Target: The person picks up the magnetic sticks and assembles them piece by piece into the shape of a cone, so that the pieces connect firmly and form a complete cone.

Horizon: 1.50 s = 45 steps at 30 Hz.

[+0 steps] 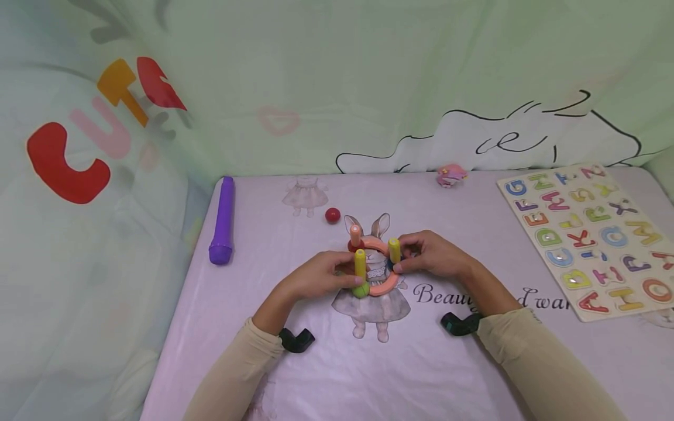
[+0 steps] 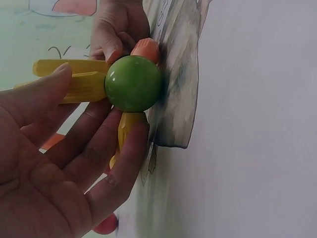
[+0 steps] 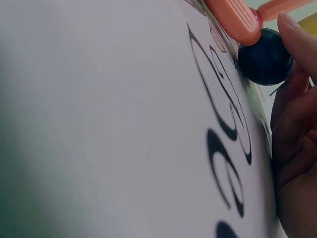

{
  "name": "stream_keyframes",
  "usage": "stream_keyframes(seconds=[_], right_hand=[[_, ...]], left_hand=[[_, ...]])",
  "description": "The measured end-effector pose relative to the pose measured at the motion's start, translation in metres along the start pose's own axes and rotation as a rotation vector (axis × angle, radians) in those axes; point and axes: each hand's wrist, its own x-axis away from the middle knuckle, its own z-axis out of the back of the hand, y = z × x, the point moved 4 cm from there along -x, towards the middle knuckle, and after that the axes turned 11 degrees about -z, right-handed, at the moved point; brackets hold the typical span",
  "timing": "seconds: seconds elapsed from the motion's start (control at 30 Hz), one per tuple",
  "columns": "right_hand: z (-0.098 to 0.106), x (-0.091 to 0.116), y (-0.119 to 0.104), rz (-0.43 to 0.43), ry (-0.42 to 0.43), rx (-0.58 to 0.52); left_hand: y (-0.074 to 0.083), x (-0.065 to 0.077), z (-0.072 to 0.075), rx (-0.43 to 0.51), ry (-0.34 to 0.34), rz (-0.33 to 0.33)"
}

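Note:
A ring of curved rods (image 1: 387, 285) joined by balls lies on the table's rabbit print. At its near left is a green ball (image 1: 360, 290) with a yellow rod (image 1: 360, 264) upright on it. My left hand (image 1: 321, 275) holds this corner, thumb along the yellow rod and fingers by the ball. Over at the right corner, a second yellow rod (image 1: 394, 249) stands on a dark blue ball (image 3: 266, 57), which my right hand (image 1: 434, 254) pinches. An orange rod (image 1: 355, 235) rises from the far-left red ball, near my left fingertips.
A loose red ball (image 1: 333, 215) lies just beyond the ring. At the left edge is a purple microphone-shaped toy (image 1: 223, 222). A small pink object (image 1: 450, 175) sits at the back, and a wooden alphabet board (image 1: 590, 240) lies at the right.

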Motion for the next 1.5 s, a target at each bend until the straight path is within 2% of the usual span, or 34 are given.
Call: stream_keyframes(seconds=[0.6, 1.03, 1.5], right_hand=[[-0.0021, -0.0026, -0.0007, -0.045, 0.014, 0.026], [-0.004, -0.0024, -0.0018, -0.066, 0.013, 0.021], [-0.0034, -0.0025, -0.0019, -0.04, 0.013, 0.028]], left_hand=[[0.0011, 0.0008, -0.0014, -0.045, -0.005, -0.023], [0.0028, 0.0009, -0.0013, -0.047, -0.008, -0.005], [0.0028, 0.0007, 0.0, -0.044, -0.003, 0.013]])
